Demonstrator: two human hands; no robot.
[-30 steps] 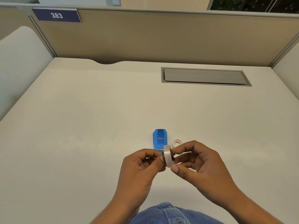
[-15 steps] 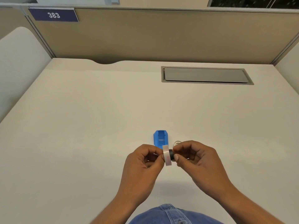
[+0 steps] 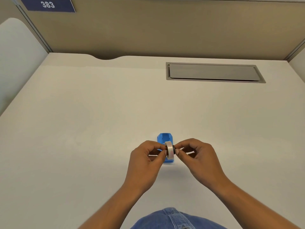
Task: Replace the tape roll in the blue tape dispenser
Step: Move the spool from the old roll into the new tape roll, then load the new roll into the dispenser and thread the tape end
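Left hand (image 3: 145,160): we pinch the tape roll (image 3: 170,149) from its left.
Right hand (image 3: 200,158): pinches its right side.
Blue tape dispenser (image 3: 165,139): lower centre, behind the roll.

Soft, even light falls from above on my desk (image 3: 82,129); it reads bright and free of glare. Faint shadows sit just under my hands (image 3: 145,161). Desk edges bow from wide-angle distortion. Focus is slightly soft overall.
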